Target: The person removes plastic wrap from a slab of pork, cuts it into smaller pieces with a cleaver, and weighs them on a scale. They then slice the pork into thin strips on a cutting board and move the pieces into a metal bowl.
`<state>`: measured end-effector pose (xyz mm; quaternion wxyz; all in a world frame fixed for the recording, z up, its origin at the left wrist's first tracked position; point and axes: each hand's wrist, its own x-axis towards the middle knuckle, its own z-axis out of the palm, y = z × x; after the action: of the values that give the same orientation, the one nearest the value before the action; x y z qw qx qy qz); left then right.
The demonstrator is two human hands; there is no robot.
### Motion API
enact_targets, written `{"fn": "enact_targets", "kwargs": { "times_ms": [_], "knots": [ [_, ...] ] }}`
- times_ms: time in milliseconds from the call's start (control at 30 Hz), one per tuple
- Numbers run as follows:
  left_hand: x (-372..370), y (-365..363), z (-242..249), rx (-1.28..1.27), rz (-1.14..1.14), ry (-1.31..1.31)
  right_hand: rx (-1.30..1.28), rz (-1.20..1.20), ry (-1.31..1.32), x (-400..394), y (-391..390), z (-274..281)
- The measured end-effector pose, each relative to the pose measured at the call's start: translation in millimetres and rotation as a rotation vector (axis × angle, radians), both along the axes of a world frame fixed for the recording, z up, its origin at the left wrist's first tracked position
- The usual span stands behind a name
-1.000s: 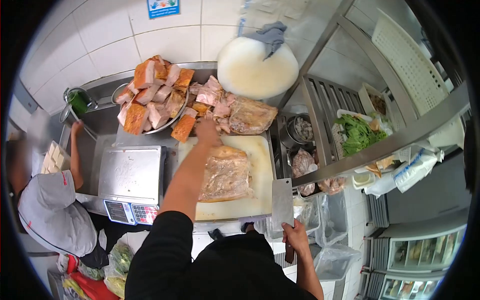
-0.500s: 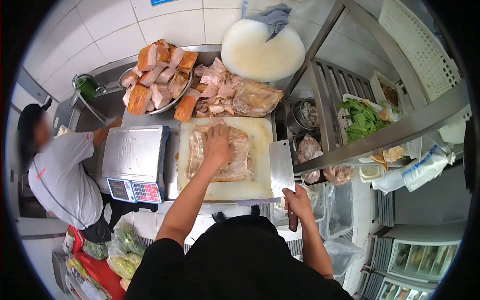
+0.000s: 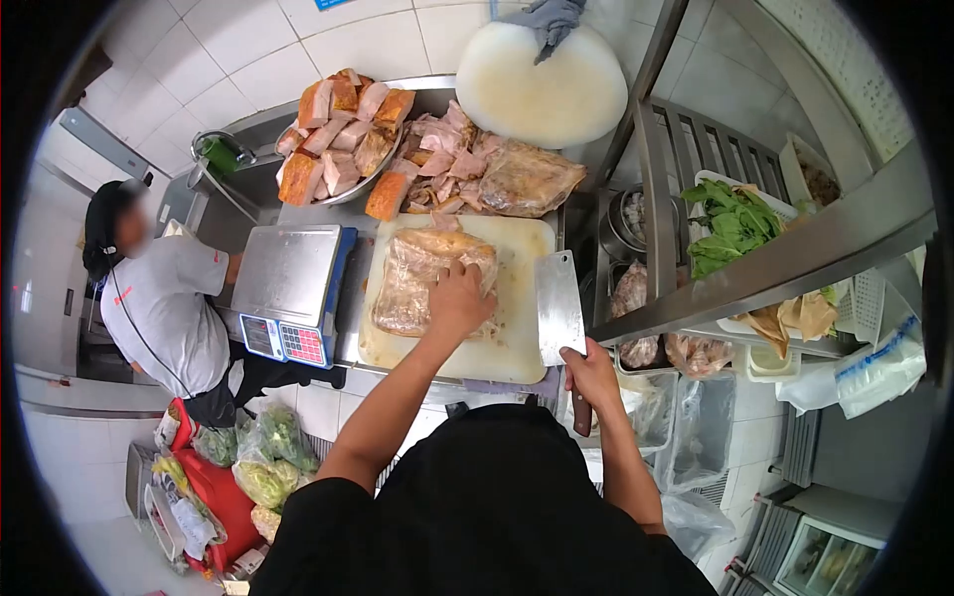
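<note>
A large flat slab of cooked meat (image 3: 405,273) with a glossy, wrinkled top lies on the white cutting board (image 3: 529,308). My left hand (image 3: 462,301) rests on the right side of this slab, palm down with fingers spread. Off the board's right edge, my right hand (image 3: 590,375) grips a cleaver (image 3: 561,308) by its dark wooden handle, the wide blade pointing away from me. Behind the board is a heap of cut meat pieces (image 3: 447,159), with another large slab (image 3: 527,181) beside it.
Left of the board stands a digital scale (image 3: 288,273). A metal bowl (image 3: 360,189) piled with meat blocks sits behind it. A co-worker (image 3: 164,298) stands at the far left. On the right, a metal rack (image 3: 755,283) holds leafy greens (image 3: 733,228) and bagged meat.
My left hand has slid toward the right and nearer side of the slab. The whole view has shifted and turned slightly. The cleaver stays in my right hand beside the board.
</note>
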<state>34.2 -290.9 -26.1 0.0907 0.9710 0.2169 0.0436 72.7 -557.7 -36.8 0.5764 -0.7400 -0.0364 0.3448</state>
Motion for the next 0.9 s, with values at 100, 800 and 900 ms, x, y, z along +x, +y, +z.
{"fn": "enact_targets", "kwargs": {
  "times_ms": [100, 800, 900],
  "knots": [
    [8, 7, 0, -0.145, 0.051, 0.148, 0.013, 0.030, -0.005, 5, 2, 4],
    [-37, 40, -45, -1.376, 0.286, -0.336, -0.099, 0.306, -0.523, 63, 119, 22],
    [-51, 42, -42, -1.340, 0.386, -0.330, -0.219, 0.527, -0.602, 67, 116, 4]
  ]
}}
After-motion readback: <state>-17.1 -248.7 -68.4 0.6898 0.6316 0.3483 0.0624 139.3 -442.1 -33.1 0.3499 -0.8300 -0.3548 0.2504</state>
